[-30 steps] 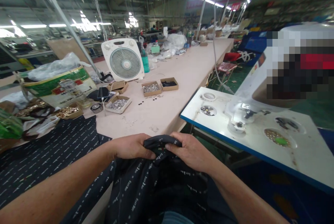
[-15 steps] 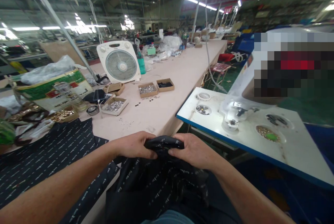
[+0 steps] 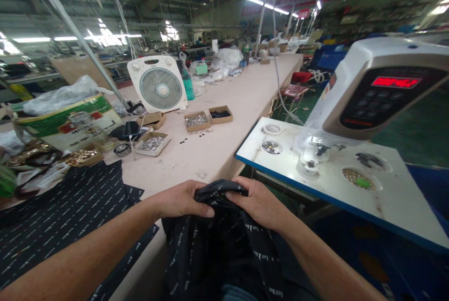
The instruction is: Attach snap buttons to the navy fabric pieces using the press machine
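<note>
A black cloth with white printed lettering point(image 3: 261, 254) hangs in folds at the bottom centre, its upper edge raised between my hands. My left hand point(image 3: 185, 199) pinches the left end of that edge, thumb on the near side. At the right end, my right hand point(image 3: 257, 200) grips the same edge, fingers behind and thumb in front. Below the edge the cloth falls open in a dark hollow. More dark patterned fabric point(image 3: 80, 198) lies flat on the table at the left.
On the pinkish table point(image 3: 224, 137) stand a box fan point(image 3: 161, 87), small boxes of metal parts point(image 3: 196, 121) and a green-white carton point(image 3: 70, 125). To the right, a machine with a red display point(image 3: 382, 90) overhangs a white, blue-edged worktop point(image 3: 287, 165).
The cloth's upper edge has opened from a closed fold into a loop, and more lettering shows on the right. My hands have barely moved. The view has shifted slightly.
</note>
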The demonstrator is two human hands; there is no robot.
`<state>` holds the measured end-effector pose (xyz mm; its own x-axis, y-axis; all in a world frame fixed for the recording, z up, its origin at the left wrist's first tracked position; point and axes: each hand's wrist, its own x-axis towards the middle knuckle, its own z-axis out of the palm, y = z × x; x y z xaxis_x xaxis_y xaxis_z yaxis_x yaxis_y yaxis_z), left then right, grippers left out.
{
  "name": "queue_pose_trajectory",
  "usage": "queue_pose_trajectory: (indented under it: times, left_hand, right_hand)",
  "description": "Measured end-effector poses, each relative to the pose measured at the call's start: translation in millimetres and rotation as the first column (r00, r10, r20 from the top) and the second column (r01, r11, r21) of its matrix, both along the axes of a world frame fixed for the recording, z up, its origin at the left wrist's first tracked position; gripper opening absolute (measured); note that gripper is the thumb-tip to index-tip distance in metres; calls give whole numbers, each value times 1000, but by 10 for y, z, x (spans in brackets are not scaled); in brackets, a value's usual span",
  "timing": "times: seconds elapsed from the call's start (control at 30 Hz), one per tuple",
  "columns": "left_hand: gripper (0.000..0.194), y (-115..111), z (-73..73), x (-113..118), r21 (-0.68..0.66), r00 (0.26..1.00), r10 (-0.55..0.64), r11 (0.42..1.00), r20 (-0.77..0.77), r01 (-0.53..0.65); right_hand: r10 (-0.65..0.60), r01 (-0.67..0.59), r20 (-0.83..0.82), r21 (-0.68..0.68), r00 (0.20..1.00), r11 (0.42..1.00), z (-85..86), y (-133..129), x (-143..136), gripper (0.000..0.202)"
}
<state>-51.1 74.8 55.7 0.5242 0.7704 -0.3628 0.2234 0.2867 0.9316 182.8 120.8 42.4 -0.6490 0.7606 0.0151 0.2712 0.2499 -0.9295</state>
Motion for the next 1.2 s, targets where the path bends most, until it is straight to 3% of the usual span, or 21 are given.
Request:
queue_pose_trajectory:
  times: [0.2,0.37,0.57,0.7,0.8,1.0,1.2]
  left_hand:
    - [32,-5,-137,124,53,976,209,976,56,-212]
    - [29,25,-199,166,52,979,180,981,91,-185]
    - [34,57,-301,147,-119,981,139,985,136,-123]
    - [27,87,-341,134,-117,983,174,979,65,-165]
    - [25,101,-402,118,-153,971,211,969,116,-193]
    - [33,86,-618,92,-308,877,402,897,264,-318]
    - [48,92,-618,182,-295,863,424,891,275,-344]
  right_hand:
    - [-4,4,-11,-15,1000,1000,0,-20,32,16]
    - [-49,49,34,5,998,999,-52,1,47,11]
    - [-106,107,27,-48,994,993,-129,35,9,18]
    - [-112,113,23,-66,993,991,-153,85,-33,15]
    - [-110,112,27,-93,994,989,-157,128,-84,14]
    - [-97,101,36,-173,995,980,-190,236,-210,15]
    - [-149,150,22,-252,989,956,-282,279,-296,14]
